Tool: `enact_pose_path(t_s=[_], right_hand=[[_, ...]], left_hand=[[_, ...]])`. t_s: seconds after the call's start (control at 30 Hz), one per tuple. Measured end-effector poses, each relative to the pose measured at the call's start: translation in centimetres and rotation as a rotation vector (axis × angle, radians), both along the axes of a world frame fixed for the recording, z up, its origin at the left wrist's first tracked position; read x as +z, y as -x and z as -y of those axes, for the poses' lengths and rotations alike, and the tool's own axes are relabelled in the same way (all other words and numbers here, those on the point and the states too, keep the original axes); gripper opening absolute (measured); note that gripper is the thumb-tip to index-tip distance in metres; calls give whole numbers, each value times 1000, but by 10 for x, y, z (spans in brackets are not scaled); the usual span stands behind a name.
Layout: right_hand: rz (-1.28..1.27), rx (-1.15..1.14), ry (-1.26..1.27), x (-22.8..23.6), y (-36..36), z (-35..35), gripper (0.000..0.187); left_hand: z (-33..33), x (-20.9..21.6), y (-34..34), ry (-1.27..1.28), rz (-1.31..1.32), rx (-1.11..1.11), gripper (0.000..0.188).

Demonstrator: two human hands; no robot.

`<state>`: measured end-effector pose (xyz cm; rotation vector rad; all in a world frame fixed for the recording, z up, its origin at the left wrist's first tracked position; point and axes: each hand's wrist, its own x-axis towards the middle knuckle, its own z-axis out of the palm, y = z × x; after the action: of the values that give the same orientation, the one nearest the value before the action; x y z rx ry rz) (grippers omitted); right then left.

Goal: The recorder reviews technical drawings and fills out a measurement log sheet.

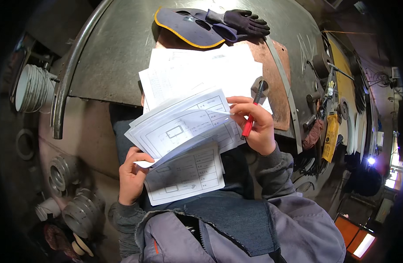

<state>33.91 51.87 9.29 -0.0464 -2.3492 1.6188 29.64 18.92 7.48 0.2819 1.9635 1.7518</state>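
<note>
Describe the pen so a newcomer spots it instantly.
Find the large metal table, then the white papers at its near edge. The right hand, at their right side, holds the pen. Its red barrel with black upper section sets it apart from the white papers and grey hexagonal piece nearby.

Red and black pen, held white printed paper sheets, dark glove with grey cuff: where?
Pen point(248, 126): head view, red barrel.
Sheets point(188, 119): head view, printed face.
Glove point(241, 21): head view, between cuff and fingers.

A metal table point(116, 57), work glove point(245, 23) and metal rings point(84, 209) mark a workshop.
</note>
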Motion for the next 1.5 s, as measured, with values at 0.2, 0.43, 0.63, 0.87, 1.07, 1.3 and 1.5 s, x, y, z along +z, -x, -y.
enact_pose_path(t_s=[0.2, 0.43, 0.63, 0.87, 1.07, 1.3, 1.5], right_hand=[[-5, 147, 81, 3, -7, -8, 28], [-12, 176, 72, 2, -7, -10, 27], [-16, 190, 18, 3, -10, -12, 25], [-88, 306, 4, 6, -14, -15, 21], [-75, 379, 160, 7, -16, -17, 16], [-64, 470, 341, 6, -19, -16, 15], [48, 407, 633, 7, -26, -15, 39]], left_hand=[[-3, 3, 1, -13, 5, 14, 28], [-1, 3, 2, 5, -25, 2, 28], [-2, 0, 1, -10, 13, 23, 27], [0, -2, -1, -76, 111, 105, 33], [-17, 9, -1, -128, 89, 204, 52], [4, -5, 3, -90, 71, 44, 25], [2, -3, 2, -62, -4, 55, 29]])
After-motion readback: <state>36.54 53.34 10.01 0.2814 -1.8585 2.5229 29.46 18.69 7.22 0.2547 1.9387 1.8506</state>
